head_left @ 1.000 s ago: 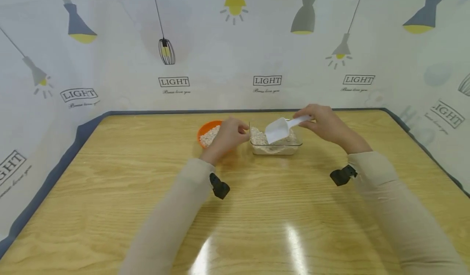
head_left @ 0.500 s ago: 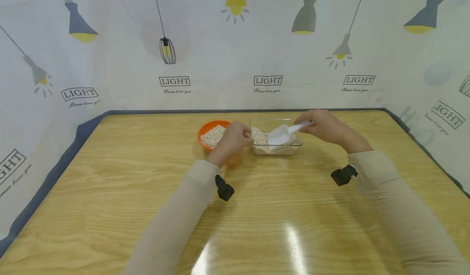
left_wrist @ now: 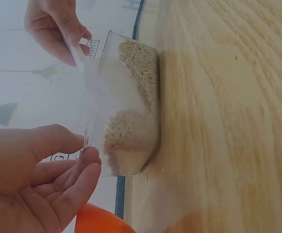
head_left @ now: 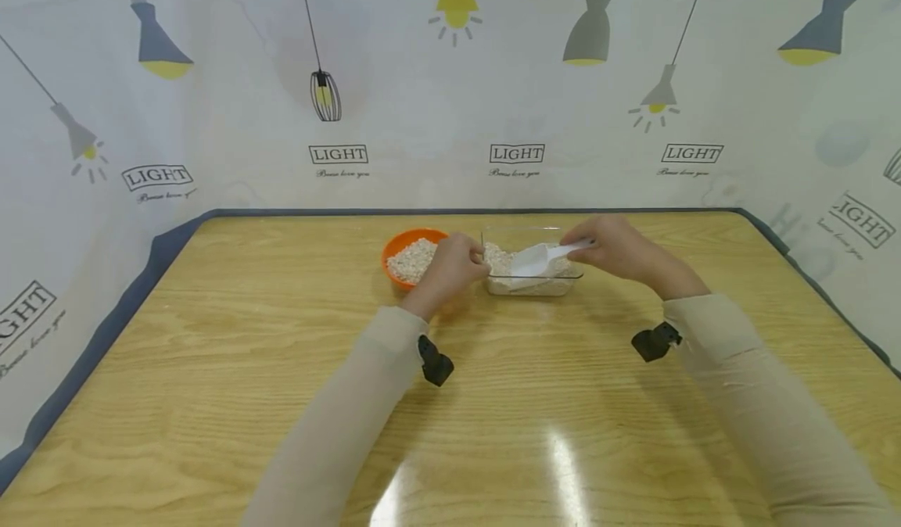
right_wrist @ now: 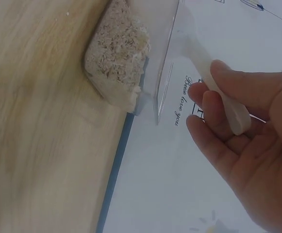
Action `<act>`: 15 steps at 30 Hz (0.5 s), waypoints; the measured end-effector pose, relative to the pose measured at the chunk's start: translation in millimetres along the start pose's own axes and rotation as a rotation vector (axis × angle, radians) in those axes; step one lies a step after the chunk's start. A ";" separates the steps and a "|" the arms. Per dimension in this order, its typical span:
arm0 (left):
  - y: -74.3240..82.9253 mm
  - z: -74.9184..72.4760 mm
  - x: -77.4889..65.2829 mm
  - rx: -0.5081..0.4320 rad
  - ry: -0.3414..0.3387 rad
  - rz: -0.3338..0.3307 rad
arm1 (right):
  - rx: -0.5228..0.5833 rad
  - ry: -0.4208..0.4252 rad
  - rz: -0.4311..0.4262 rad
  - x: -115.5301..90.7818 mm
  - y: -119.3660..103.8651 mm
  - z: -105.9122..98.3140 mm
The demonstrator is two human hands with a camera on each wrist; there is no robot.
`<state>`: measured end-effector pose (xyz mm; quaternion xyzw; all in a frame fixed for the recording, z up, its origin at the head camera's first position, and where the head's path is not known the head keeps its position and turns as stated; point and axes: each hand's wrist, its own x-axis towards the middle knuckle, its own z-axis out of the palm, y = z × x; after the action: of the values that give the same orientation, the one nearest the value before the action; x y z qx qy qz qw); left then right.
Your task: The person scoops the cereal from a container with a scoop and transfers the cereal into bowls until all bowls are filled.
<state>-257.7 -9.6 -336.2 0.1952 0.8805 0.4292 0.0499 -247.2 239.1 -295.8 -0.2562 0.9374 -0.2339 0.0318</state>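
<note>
A clear rectangular container [head_left: 535,286] holding oat-like flakes [right_wrist: 119,48] stands toward the back of the table. My left hand [head_left: 452,267] pinches its left rim between thumb and fingers, plain in the left wrist view, where the same hand [left_wrist: 48,179] shows close up. By its handle, my right hand [head_left: 619,252] grips a white scoop [head_left: 531,260]. The scoop's head is down inside the container, pushed among the flakes. In the right wrist view the thumb and fingers of this hand [right_wrist: 257,116] close around the handle.
Just left of the container is an orange bowl [head_left: 394,247] with pale flakes [head_left: 414,259] in it, partly hidden behind my left hand. Behind the wooden table [head_left: 246,339] hangs a printed cloth [head_left: 422,105]. A few stray flakes lie near the container.
The scoop has dropped from above the container down into the flakes, its head levelling out, as my right hand lowered. My left hand has shifted slightly right, staying at the rim.
</note>
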 end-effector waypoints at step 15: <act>0.3 -0.8 0.5 -0.026 -0.012 -0.019 | 0.024 -0.017 0.014 12.4 -0.9 12.2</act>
<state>-258.3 -9.9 -335.4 0.1887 0.8762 0.4391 0.0618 -255.4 227.2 -305.4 -0.2510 0.9360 -0.2429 0.0445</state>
